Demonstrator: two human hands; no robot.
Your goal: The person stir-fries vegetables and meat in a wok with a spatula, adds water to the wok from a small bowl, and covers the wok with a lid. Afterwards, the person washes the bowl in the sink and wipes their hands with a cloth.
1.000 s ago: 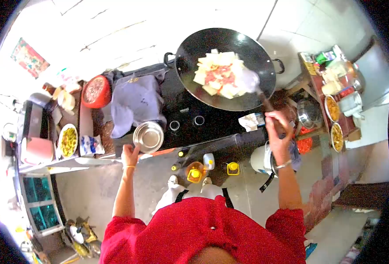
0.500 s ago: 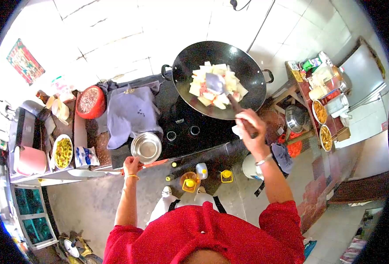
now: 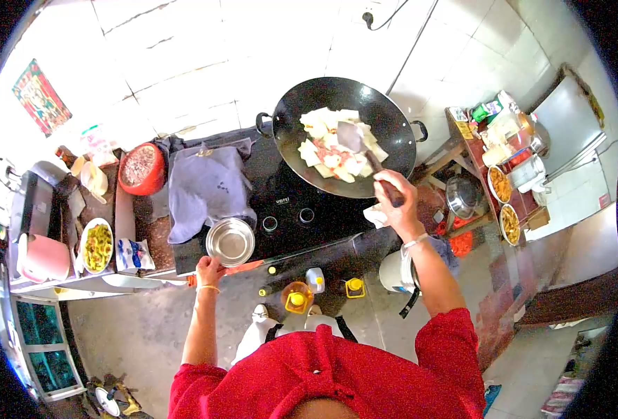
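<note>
My right hand (image 3: 397,202) is closed around the dark handle of a spatula (image 3: 351,137). Its blade rests among pale chunks and pinkish pieces of food (image 3: 330,159) in a large black wok (image 3: 386,115) on the stove. At the stove's front edge, my left hand (image 3: 208,269) pinches the rim of a shiny metal bowl (image 3: 230,242), which looks empty. A purple-grey cloth (image 3: 208,183) lies just behind that bowl.
On the left counter are a red basin (image 3: 142,170), a plate of yellow-green food (image 3: 98,246) and a pink container (image 3: 43,257). Two dishes of food (image 3: 509,224) stand on the right-hand table. Bottles with yellow caps (image 3: 297,299) stand on the floor by my feet.
The spatula blade has shifted slightly right and the food has been turned, with more pinkish pieces showing. My left hand keeps its grip on the bowl. The whole view has shifted a little.
</note>
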